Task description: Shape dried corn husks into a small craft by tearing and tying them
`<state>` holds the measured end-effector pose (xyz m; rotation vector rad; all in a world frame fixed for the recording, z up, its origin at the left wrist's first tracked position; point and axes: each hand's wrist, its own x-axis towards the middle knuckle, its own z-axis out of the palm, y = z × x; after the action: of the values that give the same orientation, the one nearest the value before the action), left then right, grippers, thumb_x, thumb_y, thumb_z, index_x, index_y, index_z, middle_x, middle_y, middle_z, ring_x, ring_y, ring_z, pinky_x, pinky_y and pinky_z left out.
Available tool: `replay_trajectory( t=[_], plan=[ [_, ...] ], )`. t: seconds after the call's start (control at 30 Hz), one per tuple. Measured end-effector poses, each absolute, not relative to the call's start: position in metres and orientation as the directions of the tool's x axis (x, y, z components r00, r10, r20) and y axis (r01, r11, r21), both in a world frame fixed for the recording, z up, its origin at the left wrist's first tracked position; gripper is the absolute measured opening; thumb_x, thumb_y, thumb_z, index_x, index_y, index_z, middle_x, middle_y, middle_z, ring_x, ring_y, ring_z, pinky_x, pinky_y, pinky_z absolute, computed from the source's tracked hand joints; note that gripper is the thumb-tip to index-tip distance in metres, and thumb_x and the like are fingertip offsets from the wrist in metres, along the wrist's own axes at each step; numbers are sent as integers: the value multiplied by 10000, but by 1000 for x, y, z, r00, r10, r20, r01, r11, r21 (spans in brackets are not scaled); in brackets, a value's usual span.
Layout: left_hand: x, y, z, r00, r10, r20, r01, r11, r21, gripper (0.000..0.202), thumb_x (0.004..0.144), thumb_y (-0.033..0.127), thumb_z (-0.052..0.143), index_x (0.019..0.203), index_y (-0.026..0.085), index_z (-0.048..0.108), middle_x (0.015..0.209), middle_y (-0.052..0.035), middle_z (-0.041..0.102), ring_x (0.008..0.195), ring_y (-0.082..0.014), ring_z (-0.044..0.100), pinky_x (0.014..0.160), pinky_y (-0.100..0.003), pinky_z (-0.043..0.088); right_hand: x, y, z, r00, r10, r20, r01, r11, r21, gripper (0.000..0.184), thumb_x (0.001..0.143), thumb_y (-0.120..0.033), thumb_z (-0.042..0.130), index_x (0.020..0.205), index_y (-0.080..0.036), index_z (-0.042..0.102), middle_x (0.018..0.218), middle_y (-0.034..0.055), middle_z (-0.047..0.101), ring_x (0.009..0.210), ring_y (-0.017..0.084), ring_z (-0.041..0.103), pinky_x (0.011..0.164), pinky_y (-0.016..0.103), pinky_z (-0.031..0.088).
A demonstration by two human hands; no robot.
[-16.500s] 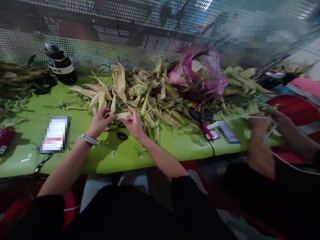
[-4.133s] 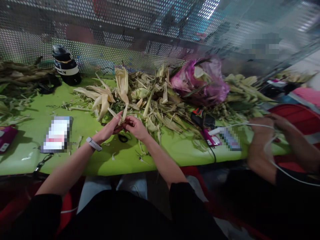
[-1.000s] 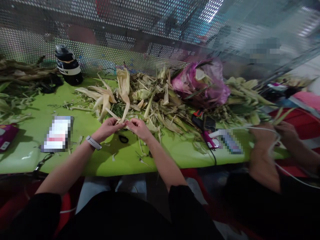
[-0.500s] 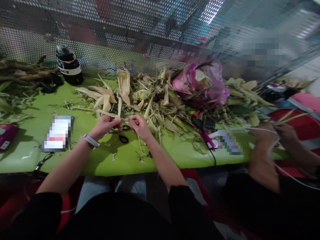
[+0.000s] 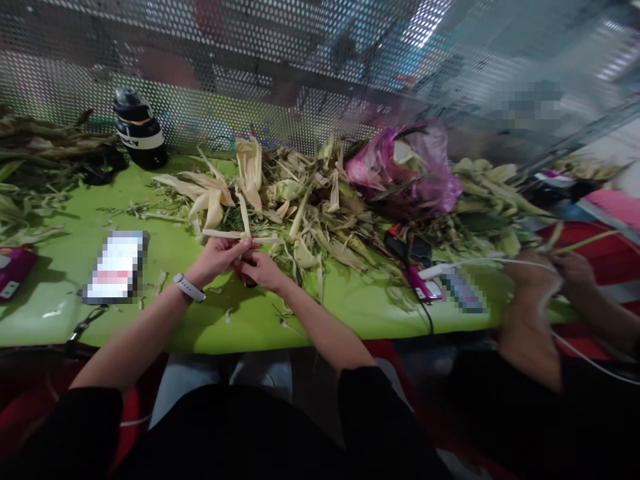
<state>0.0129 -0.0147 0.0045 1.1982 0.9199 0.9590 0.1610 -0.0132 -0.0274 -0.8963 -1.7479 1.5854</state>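
My left hand (image 5: 220, 259) is closed in a pinch on pale corn husk strips (image 5: 244, 223). One strip stands up and others stick out to both sides, making a cross. Just below and to the right, my right hand (image 5: 264, 269) is curled close to the left fingertips. Under its fingers a dark bit (image 5: 250, 284) shows where black loops, like scissor handles, lay; the hand covers most of them. Past both hands lies a heap of dry corn husks (image 5: 345, 240), with a broad folded husk (image 5: 249, 167) upright in it.
A phone (image 5: 115, 267) lies left on the green tabletop (image 5: 165, 327), with a dark bottle (image 5: 140, 130) behind it. A pink plastic bag (image 5: 405, 170), a power bank (image 5: 425, 285) and another phone (image 5: 465, 290) are right. A co-worker's hands (image 5: 550, 270) hold husk strips at far right.
My right hand has moved down and left, away from the strip ends and over the black loops. The crossed husk strips now stick out further to the right of my left hand.
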Motion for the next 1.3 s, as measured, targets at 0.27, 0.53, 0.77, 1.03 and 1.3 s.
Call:
replay_trajectory(
  t=[0.27, 0.53, 0.77, 1.03, 1.3],
  plan=[
    [-3, -8, 16, 405, 913, -49, -49, 75, 996, 426, 728, 456, 780, 987, 119, 742, 972, -126, 759, 972, -239, 696, 855, -319, 538, 175, -19, -22, -747, 659, -87, 123, 9, -992, 440, 812, -581, 626, 727, -152, 580, 638, -10, 598, 581, 99, 551, 582, 233, 447],
    [-6, -7, 22, 280, 959, -42, 95, 16, 995, 386, 731, 472, 742, 935, 154, 663, 628, 31, 569, 544, -94, 488, 506, -208, 375, 183, -29, -9, -381, 858, 346, 277, 463, -842, 285, 866, -446, 612, 800, -171, 646, 676, 2, 601, 602, 114, 510, 592, 257, 402],
    [4, -13, 23, 396, 918, 34, 376, -196, 906, 346, 786, 502, 651, 772, 159, 612, 585, 37, 487, 545, -97, 407, 512, -220, 301, 198, -9, 0, -31, 902, 430, 326, 416, -849, 382, 907, -507, 538, 720, -189, 640, 734, 14, 560, 715, 136, 521, 674, 277, 412],
    [10, -11, 5, 541, 841, 26, 313, -229, 922, 319, 732, 422, 720, 624, 159, 575, 576, 23, 518, 540, -102, 426, 526, -240, 351, 187, -8, -16, -123, 966, 228, 83, 239, -968, 382, 843, -557, 603, 770, -195, 696, 796, 24, 592, 770, 152, 560, 715, 287, 468],
    [9, -10, -7, 653, 757, 31, 298, -294, 908, 233, 765, 351, 688, 688, 132, 664, 631, -33, 603, 581, -129, 501, 556, -255, 406, 196, -9, 3, -494, 739, 458, 319, 645, -694, 475, 784, -380, 713, 1237, -260, 633, 1380, 81, 532, 1344, 266, 414, 1145, 471, 303]
  ],
)
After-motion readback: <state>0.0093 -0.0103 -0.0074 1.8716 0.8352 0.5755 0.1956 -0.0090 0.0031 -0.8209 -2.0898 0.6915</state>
